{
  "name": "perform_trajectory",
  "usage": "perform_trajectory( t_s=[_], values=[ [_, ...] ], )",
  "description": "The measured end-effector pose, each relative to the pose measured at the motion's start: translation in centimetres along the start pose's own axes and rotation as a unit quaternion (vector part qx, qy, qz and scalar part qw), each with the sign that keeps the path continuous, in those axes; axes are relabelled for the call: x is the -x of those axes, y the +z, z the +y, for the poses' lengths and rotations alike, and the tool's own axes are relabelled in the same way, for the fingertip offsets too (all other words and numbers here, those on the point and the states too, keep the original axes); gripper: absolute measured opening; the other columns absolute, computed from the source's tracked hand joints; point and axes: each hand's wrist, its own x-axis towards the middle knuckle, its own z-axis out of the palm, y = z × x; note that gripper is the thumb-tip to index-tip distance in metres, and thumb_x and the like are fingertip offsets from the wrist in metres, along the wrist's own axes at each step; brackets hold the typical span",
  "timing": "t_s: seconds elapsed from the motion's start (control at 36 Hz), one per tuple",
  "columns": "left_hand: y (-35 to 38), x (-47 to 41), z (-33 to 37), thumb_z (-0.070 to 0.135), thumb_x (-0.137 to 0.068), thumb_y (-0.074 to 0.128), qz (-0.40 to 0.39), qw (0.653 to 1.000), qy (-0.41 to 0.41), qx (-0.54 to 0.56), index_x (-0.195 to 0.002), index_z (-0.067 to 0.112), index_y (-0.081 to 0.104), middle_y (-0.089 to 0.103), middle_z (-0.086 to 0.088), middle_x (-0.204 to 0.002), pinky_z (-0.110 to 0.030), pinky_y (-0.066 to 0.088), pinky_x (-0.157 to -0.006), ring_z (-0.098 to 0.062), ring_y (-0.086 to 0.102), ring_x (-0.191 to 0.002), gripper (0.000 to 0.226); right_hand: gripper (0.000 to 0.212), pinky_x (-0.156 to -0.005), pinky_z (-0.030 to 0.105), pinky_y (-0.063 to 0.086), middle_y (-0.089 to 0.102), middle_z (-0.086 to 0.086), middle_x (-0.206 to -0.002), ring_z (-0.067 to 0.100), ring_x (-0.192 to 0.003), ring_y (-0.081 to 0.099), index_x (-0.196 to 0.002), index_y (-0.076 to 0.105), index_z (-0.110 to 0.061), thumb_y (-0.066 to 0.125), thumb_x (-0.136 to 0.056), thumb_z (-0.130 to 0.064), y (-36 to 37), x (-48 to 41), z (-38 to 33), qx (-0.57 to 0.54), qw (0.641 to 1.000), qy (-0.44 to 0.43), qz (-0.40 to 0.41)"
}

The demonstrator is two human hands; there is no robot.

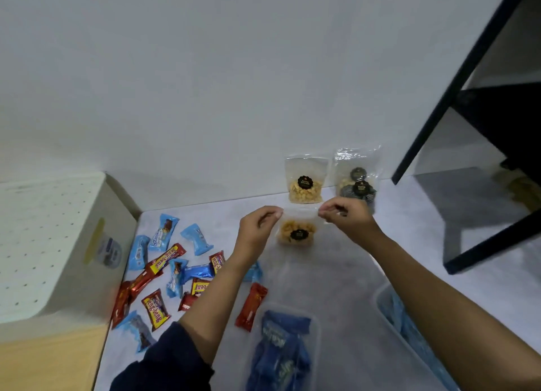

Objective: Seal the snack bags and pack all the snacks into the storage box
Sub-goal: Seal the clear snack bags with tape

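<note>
A small clear snack bag (pixel 298 232) with yellow snacks and a black round label hangs upright above the table. My left hand (pixel 259 229) pinches its top left corner and my right hand (pixel 348 218) pinches its top right corner. Two more clear bags lean against the wall behind: one with yellow snacks (pixel 306 180) and one with dark and pale snacks (pixel 357 177). A clear storage box (pixel 285 346) holding blue packets sits near the bottom centre. A second clear box (pixel 409 332) with blue packets is at the bottom right.
Several small wrapped snacks (pixel 167 276) in blue, red and yellow lie scattered on the table's left part. A cream perforated box (pixel 44 244) stands at the left. A black metal frame (pixel 468 127) rises at the right.
</note>
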Motion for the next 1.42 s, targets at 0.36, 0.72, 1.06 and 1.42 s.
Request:
perform_trajectory(
  t_s=[0.36, 0.72, 1.06, 1.42],
  values=[
    [5.3, 2.1, 2.2, 0.013, -0.087, 0.062, 0.017, 0.999, 0.009, -0.037, -0.091, 0.014, 0.07, 0.07, 0.003, -0.089, -0.013, 0.049, -0.073, -0.001, 0.062, -0.078, 0.009, 0.012, -0.066, 0.027, 0.043, 0.065, -0.006, -0.076, 0.014, -0.074, 0.058, -0.077, 0.065, -0.018, 0.057, -0.085, -0.014, -4.3, 2.0, 1.6, 0.161, 0.987, -0.014, 0.013],
    [7.8, 2.1, 3.4, -0.011, -0.08, 0.049, 0.058, 0.995, 0.002, -0.077, -0.074, 0.01, 0.066, 0.065, -0.002, -0.074, -0.006, 0.042, -0.062, -0.007, 0.058, -0.069, 0.027, 0.007, -0.076, 0.031, 0.05, 0.067, -0.004, -0.081, 0.013, -0.082, 0.061, -0.074, 0.064, -0.026, 0.068, -0.079, -0.024, -5.6, 2.1, 0.4, 0.172, 0.982, -0.004, -0.073],
    [7.5, 2.1, 3.6, 0.0, -0.086, 0.058, 0.02, 0.999, -0.028, -0.026, -0.083, 0.004, 0.068, 0.067, -0.002, -0.077, -0.005, 0.047, -0.066, 0.005, 0.061, -0.065, 0.011, 0.008, -0.073, 0.026, 0.045, 0.067, -0.005, -0.086, 0.016, -0.084, 0.06, -0.081, 0.068, -0.023, 0.061, -0.083, -0.02, -4.8, 1.8, -1.2, 0.245, 0.968, 0.016, -0.053],
    [7.0, 1.7, 3.7, -0.002, -0.086, 0.053, 0.003, 0.996, -0.052, -0.074, -0.074, 0.013, 0.06, 0.061, 0.004, -0.071, -0.003, 0.042, -0.061, -0.005, 0.055, -0.068, 0.021, 0.005, -0.089, 0.032, 0.04, 0.059, -0.012, -0.073, 0.014, -0.081, 0.057, -0.075, 0.067, -0.027, 0.067, -0.081, -0.028, -3.2, 1.4, -2.6, 0.269, 0.959, 0.006, -0.09]
  ],
)
